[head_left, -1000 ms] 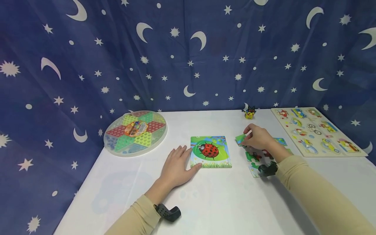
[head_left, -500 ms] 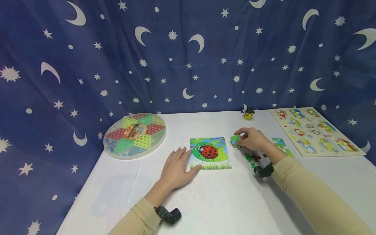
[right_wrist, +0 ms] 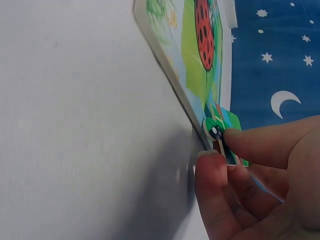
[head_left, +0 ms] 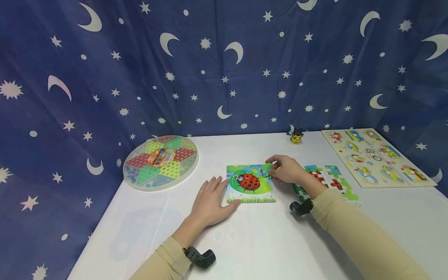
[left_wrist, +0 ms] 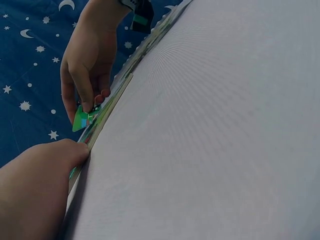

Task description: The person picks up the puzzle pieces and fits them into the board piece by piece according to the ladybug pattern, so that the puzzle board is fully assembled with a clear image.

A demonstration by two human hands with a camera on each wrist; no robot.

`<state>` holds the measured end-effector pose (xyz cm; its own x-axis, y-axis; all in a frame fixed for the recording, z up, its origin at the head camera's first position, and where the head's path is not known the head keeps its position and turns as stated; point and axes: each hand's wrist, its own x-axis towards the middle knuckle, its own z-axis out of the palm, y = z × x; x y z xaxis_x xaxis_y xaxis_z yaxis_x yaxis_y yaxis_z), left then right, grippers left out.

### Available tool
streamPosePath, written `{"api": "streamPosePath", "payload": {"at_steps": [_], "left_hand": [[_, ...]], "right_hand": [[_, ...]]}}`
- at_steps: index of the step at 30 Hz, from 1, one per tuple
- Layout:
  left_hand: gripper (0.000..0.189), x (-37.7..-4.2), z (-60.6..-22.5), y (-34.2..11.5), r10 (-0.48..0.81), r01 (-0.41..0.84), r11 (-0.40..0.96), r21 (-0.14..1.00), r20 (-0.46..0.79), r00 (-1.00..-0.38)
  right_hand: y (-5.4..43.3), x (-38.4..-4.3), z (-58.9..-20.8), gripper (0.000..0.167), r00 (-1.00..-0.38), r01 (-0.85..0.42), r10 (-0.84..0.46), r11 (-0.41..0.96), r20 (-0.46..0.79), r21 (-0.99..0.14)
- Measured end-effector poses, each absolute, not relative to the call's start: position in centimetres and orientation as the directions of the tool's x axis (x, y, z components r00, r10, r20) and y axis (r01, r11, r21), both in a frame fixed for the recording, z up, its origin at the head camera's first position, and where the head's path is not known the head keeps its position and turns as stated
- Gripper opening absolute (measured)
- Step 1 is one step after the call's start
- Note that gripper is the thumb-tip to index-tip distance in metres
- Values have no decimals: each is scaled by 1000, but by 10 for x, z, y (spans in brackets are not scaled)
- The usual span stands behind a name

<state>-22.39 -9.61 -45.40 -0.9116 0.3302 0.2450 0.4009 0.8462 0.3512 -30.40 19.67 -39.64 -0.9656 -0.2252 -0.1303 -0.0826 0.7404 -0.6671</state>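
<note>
Your right hand (head_left: pixel 287 171) is pinching a small green puzzle piece (head_left: pixel 266 170) at the right edge of the ladybug board (head_left: pixel 249 182), near its far corner. Your left hand (head_left: pixel 210 198) is lying flat, fingers relaxed, thumb touching the board's left edge. Bare white table (head_left: pixel 252 241) is spreading out in front; loose pieces (head_left: pixel 329 179) are lying just right.

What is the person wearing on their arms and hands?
Both arms are in long beige sleeves reaching the wrists. Each wrist carries a small black strapped device. The left hand and right hand are bare, with no gloves.
</note>
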Motion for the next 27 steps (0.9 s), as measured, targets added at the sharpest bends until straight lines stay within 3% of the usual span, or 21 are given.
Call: {"api": "streamPosePath", "payload": {"at_steps": [27], "left_hand": [[81, -225, -456, -97, 330, 393, 855, 338, 229, -916]], "right_hand": [[150, -309, -405, 42, -968, -149, -237, 800, -78, -581]]}}
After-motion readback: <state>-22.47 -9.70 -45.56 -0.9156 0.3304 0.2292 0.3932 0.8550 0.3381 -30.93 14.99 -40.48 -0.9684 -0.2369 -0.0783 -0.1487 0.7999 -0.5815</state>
